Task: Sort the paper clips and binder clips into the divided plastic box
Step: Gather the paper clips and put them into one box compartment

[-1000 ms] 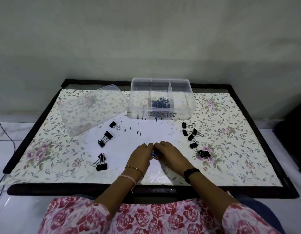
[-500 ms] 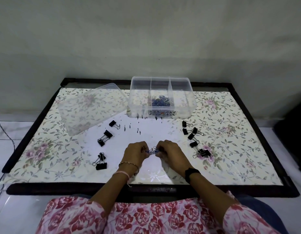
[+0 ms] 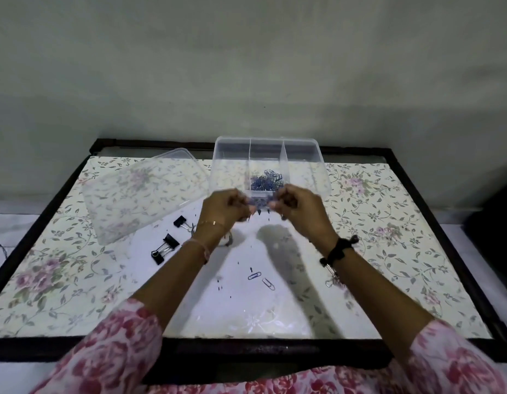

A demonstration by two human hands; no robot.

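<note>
A clear divided plastic box (image 3: 303, 146) stands at the back of the table, with a heap of blue paper clips (image 3: 268, 180) in its middle compartment. My left hand (image 3: 226, 207) and my right hand (image 3: 296, 209) are raised in front of the box, each pinching blue paper clips. Two loose paper clips (image 3: 261, 279) lie on the table below the hands. Black binder clips (image 3: 165, 248) lie at the left. Another binder clip (image 3: 332, 277) shows partly under my right wrist; the rest there are hidden.
The clear lid (image 3: 144, 194) lies tilted to the left of the box. The table (image 3: 403, 251) has a floral cover and a dark raised frame. A wall is close behind. Small dark specks dot the table's middle.
Both hands lifted from the table's middle and moved up and away toward the box, carrying paper clips. Two paper clips are now uncovered on the table.
</note>
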